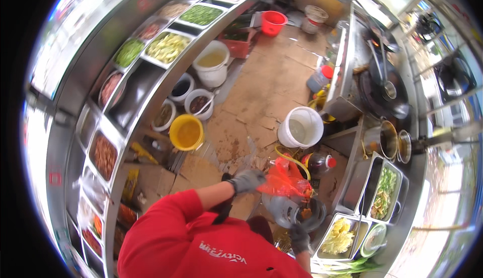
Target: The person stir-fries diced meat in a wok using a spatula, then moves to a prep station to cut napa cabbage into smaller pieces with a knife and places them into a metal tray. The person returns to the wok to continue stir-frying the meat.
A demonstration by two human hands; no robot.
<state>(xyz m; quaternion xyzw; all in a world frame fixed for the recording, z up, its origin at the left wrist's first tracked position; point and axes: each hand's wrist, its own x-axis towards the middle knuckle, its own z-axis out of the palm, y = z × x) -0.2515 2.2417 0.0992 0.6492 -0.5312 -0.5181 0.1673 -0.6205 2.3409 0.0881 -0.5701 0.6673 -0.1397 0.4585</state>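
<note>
My left hand (247,181), in a grey glove, grips the near edge of a red plastic bag (285,183). The bag is spread above a clear plastic tub (277,208) on the floor in front of me. Inside the tub, below the bag, an orange-brown lump (305,213) shows, too blurred to name. At the tub's near rim is my right hand (300,237), also gloved; its fingers are blurred, and whether they hold something cannot be told. Behind the bag lie a yellow hose (294,159) and a dark bottle with a red cap (319,162).
A white bucket (300,127) stands ahead on the cardboard-covered floor (260,85). A yellow bucket (186,132) and several white ones line the left counter (158,100), which carries food pans. On the right are a wok (385,93) and a pan of pale leaves (339,238).
</note>
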